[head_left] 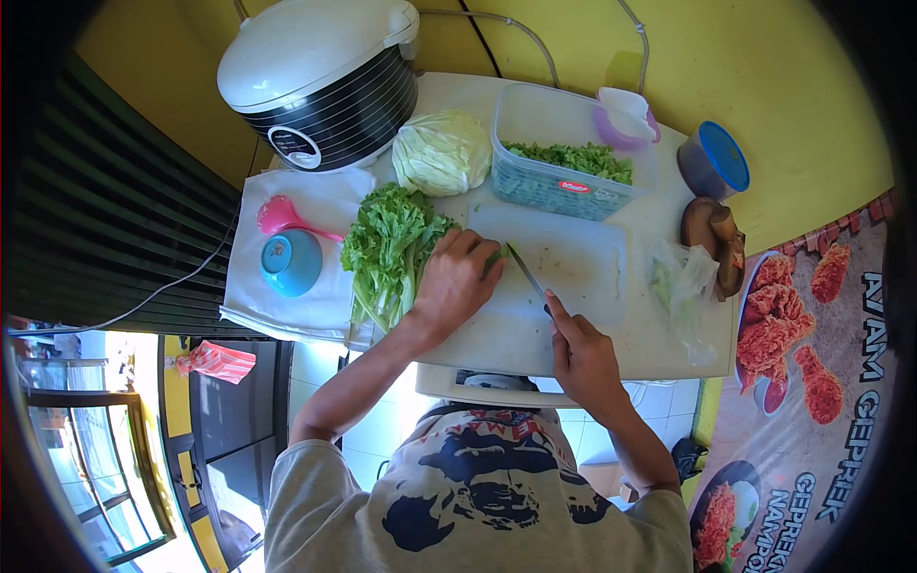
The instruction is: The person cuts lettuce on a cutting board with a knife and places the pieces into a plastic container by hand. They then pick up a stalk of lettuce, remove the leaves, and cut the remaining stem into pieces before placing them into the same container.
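Note:
My left hand (452,285) is closed at the left part of the white cutting board (583,250), its fingers curled on a small bunch of green leaves (496,259). A knife (526,268) is gripped in my right hand (585,361), its tip beside those leaves. Small green scraps lie on the board near the blade. Directly left of my left hand is a heap of leafy lettuce (390,244) with pale stems. Behind the board stands a clear plastic container (564,199) holding cut green leaves (573,160).
A cabbage (441,155) sits by the rice cooker (320,91) at the back left. On the left are a blue bowl (290,263) and pink ladle (279,216). To the right are a plastic bag (684,286), a wooden mortar (704,225) and a blue-lidded tub (712,162).

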`<state>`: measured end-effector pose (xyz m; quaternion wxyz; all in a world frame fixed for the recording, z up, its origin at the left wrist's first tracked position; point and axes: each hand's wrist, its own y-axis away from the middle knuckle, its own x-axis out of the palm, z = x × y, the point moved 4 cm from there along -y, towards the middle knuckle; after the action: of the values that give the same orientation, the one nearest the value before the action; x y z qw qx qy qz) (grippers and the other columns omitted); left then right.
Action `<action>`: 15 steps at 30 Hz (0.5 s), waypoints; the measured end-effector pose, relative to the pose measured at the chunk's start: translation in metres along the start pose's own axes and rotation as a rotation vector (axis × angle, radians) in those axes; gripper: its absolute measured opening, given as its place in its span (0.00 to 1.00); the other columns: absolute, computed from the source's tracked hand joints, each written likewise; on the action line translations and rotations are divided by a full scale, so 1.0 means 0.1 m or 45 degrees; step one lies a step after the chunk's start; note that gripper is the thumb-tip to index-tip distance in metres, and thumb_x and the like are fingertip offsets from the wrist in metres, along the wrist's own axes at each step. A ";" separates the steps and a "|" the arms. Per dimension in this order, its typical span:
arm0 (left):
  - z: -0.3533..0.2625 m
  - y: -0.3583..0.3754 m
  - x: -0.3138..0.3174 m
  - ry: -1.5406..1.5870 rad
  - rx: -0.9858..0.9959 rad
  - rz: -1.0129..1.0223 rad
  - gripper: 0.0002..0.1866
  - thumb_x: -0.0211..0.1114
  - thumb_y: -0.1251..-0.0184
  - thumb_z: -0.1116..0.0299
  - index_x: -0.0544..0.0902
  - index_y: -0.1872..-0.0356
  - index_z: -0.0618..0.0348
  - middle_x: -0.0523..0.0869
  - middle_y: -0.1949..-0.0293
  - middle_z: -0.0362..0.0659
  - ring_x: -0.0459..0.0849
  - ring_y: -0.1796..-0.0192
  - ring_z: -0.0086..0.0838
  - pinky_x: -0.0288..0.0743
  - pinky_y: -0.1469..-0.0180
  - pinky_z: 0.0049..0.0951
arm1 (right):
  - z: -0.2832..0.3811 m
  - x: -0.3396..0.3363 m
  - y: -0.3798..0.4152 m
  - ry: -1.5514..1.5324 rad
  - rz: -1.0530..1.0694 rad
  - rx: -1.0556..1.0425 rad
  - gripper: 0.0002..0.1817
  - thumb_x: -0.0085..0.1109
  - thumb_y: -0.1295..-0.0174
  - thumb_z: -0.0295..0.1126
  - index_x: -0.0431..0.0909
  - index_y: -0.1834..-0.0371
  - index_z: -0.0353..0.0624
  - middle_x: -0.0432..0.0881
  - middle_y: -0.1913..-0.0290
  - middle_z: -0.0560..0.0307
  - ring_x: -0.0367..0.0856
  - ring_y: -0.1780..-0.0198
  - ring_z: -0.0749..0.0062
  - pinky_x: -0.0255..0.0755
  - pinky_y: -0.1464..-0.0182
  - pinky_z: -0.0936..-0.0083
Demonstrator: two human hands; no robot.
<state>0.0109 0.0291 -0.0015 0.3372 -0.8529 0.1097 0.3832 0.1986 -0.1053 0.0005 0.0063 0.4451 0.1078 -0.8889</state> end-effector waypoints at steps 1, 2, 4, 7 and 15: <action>-0.01 0.01 0.00 -0.006 -0.023 0.002 0.11 0.78 0.37 0.70 0.90 0.56 0.60 0.87 0.61 0.50 0.85 0.55 0.48 0.82 0.48 0.46 | 0.00 0.02 0.01 0.045 -0.001 -0.002 0.36 0.60 0.30 0.23 0.67 0.17 0.52 0.80 0.69 0.51 0.82 0.77 0.55 0.80 0.72 0.59; -0.01 0.02 0.00 -0.011 -0.046 0.003 0.12 0.78 0.37 0.70 0.89 0.55 0.61 0.87 0.61 0.50 0.85 0.55 0.48 0.82 0.48 0.46 | -0.02 0.04 0.01 0.090 -0.002 -0.005 0.36 0.60 0.30 0.23 0.66 0.17 0.52 0.79 0.70 0.51 0.81 0.78 0.55 0.80 0.72 0.59; -0.03 0.02 -0.03 -0.021 -0.020 -0.004 0.11 0.77 0.37 0.70 0.89 0.55 0.61 0.87 0.61 0.50 0.85 0.55 0.48 0.82 0.49 0.45 | -0.02 0.05 0.00 0.158 -0.001 -0.010 0.37 0.61 0.31 0.23 0.66 0.17 0.53 0.79 0.70 0.51 0.80 0.79 0.55 0.79 0.73 0.59; -0.06 0.02 -0.07 -0.023 0.015 -0.004 0.11 0.76 0.36 0.71 0.90 0.54 0.61 0.87 0.61 0.49 0.85 0.56 0.47 0.82 0.49 0.45 | 0.00 0.02 -0.02 0.190 0.010 0.000 0.36 0.60 0.30 0.22 0.67 0.17 0.52 0.80 0.70 0.50 0.81 0.78 0.55 0.79 0.72 0.60; -0.03 0.10 -0.05 -0.091 0.107 0.032 0.12 0.71 0.36 0.76 0.91 0.52 0.57 0.85 0.60 0.43 0.84 0.53 0.39 0.80 0.47 0.40 | 0.03 -0.01 -0.08 0.177 0.040 0.003 0.33 0.60 0.30 0.20 0.72 0.20 0.49 0.84 0.68 0.48 0.83 0.76 0.55 0.79 0.71 0.63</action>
<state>0.0050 0.0194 -0.0015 0.3717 -0.8223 0.1240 0.4127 0.1958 -0.0982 0.0048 0.0121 0.5075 0.0999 -0.8557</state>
